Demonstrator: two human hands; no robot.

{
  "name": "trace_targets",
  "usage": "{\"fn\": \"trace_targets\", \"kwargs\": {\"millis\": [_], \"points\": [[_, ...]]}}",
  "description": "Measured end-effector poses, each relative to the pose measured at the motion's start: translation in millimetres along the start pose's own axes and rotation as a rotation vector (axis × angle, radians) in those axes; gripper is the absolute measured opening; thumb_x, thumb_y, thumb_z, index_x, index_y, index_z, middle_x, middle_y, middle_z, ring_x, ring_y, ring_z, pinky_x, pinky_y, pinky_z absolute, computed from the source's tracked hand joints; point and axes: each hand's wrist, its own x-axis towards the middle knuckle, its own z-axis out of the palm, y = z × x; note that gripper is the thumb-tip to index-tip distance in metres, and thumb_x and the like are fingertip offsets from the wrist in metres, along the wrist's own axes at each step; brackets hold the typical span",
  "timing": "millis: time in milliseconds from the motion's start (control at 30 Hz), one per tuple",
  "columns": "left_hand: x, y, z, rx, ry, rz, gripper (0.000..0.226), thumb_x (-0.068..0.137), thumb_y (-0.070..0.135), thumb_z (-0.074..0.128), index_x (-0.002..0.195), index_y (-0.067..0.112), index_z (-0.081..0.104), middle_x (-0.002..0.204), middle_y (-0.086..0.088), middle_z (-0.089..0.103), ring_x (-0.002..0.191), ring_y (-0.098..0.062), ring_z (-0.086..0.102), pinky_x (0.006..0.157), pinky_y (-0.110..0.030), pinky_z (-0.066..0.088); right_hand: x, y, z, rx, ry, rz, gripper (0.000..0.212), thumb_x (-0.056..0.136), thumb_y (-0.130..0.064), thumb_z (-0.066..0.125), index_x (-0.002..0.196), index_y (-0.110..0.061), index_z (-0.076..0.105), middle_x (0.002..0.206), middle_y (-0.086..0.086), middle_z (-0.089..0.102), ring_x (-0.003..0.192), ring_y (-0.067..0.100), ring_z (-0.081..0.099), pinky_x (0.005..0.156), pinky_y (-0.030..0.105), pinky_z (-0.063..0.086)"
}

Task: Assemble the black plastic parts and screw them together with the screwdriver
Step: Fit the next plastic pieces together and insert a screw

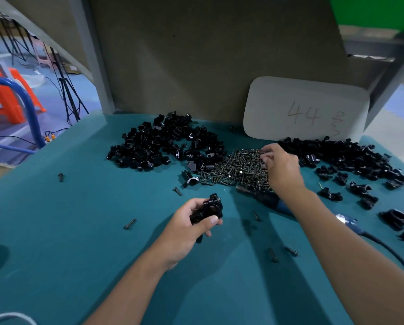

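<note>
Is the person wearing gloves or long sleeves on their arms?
No. Both the left hand and the right hand are bare, with no gloves, rings or watch showing. Both forearms are uncovered too; no sleeve reaches into the picture.

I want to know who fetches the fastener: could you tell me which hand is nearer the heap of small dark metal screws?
Right. The right hand reaches into the heap of small dark metal screws; the left hand is nearer the person, holding joined black plastic parts.
</note>
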Motion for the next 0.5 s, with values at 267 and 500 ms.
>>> {"fn": "trace_targets", "kwargs": {"millis": [267,500], "points": [[3.1,-1.5,-4.2,-0.14,0.005,-0.019,0.04,0.088,0.026,0.071,0.125,0.017,0.057,0.104,-0.01,0.077,0.087,-0.016,0.066,0.094,-0.048,0.048,-90.0,-38.9,-13.2,0.404,-0.134,-0.015,0.008,0.095,-0.027,0.065,0.1,-0.029,0.059,0.093,-0.019,0.071,0.084,-0.006,0.066,0.072,0.015,0.054],[4.9,-6.7,-1.8,-0.082,0.016,0.015,0.031,0.093,0.006,0.068,0.122,0.015,0.059,0.107,-0.009,0.072,0.085,-0.013,0.068,0.08,-0.024,0.054,-144.1,-35.0,14.4,0.682,-0.203,0.213,0.012,0.098,-0.018,0.065,0.094,-0.02,0.055,0.086,-0.003,0.075,0.073,0.01,0.069,0.064,0.026,0.044]]}}
